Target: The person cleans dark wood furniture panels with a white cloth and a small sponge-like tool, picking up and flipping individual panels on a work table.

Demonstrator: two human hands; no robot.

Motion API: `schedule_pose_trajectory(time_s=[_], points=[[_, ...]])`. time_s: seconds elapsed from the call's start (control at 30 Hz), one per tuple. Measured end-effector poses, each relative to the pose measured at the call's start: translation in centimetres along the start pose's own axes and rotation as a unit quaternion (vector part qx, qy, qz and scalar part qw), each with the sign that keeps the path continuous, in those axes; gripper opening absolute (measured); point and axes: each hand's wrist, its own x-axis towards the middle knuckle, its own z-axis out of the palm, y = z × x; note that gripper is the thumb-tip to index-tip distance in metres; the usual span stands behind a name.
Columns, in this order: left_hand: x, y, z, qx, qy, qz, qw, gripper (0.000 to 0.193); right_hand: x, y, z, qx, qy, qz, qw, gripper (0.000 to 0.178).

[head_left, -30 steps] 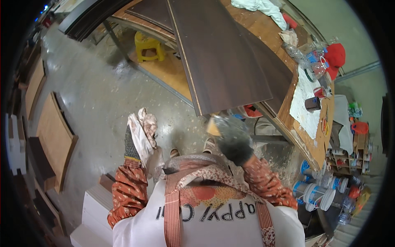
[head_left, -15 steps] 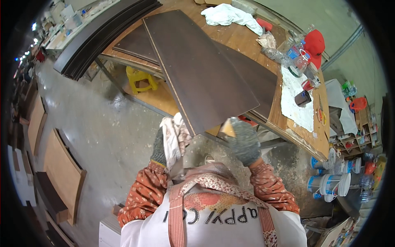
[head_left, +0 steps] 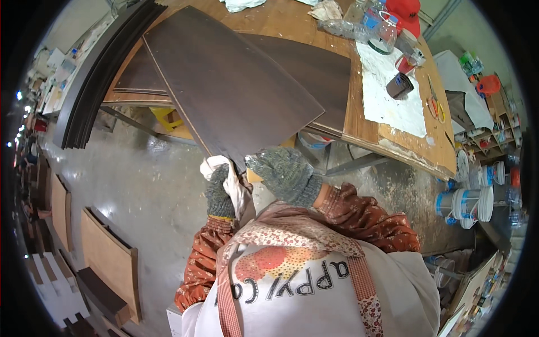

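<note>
A long dark-brown panel [head_left: 230,84] lies aslant over other brown panels on the wooden table, its near end jutting past the table edge toward me. At that end's left corner, my left hand [head_left: 218,194], in a grey knit glove, is closed on a white rag [head_left: 240,195], which hangs down beside the glove. My right hand [head_left: 283,175], also gloved, is at the near edge of the panel, fingers curled and pointing left. A tan-yellow pad [head_left: 254,177] shows beneath its fingers; the rest of it is hidden by the glove.
The wooden table [head_left: 401,145] carries a white sheet [head_left: 387,109], a dark cup [head_left: 400,86], scissors [head_left: 433,104], bottles and a red cap [head_left: 405,14]. Dark curved mouldings [head_left: 104,73] overhang its left end. Curved boards [head_left: 112,253] stand on the floor at left, buckets [head_left: 471,205] at right.
My right hand has moved left along the panel's near end, carrying the pad, and is now close to my left hand. The view has shifted; the rag stays in my left hand.
</note>
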Motion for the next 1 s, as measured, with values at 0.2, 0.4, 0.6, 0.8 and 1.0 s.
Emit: schedule_pose_trajectory(time_s=[0.2, 0.4, 0.6, 0.8, 1.0], points=[[0.6, 0.5, -7.6, -0.395, 0.088, -0.212, 0.890, 0.038, -2.3, 3.1, -1.6, -0.112, -0.011, 0.086, 0.990, 0.047], [1.8, 1.1, -14.2, -0.286, 0.166, -0.167, 0.929, 0.027, -4.1, 4.7, -1.4, 0.000, 0.036, 0.225, 0.974, 0.052], [3.5, 0.1, -18.1, -0.286, 0.172, -0.201, 0.921, 0.026, -1.3, 2.0, 3.0, 0.078, 0.004, 0.134, 0.988, 0.054], [5.5, 2.7, -19.4, -0.123, 0.127, -0.207, 0.962, 0.023, -2.4, 1.6, 3.6, 0.106, 0.055, 0.149, 0.982, 0.055], [5.7, -2.9, -21.9, 0.161, 0.136, -0.011, 0.977, 0.027, 0.0, -0.2, 4.2, 0.027, -0.050, 0.063, 0.996, 0.055]])
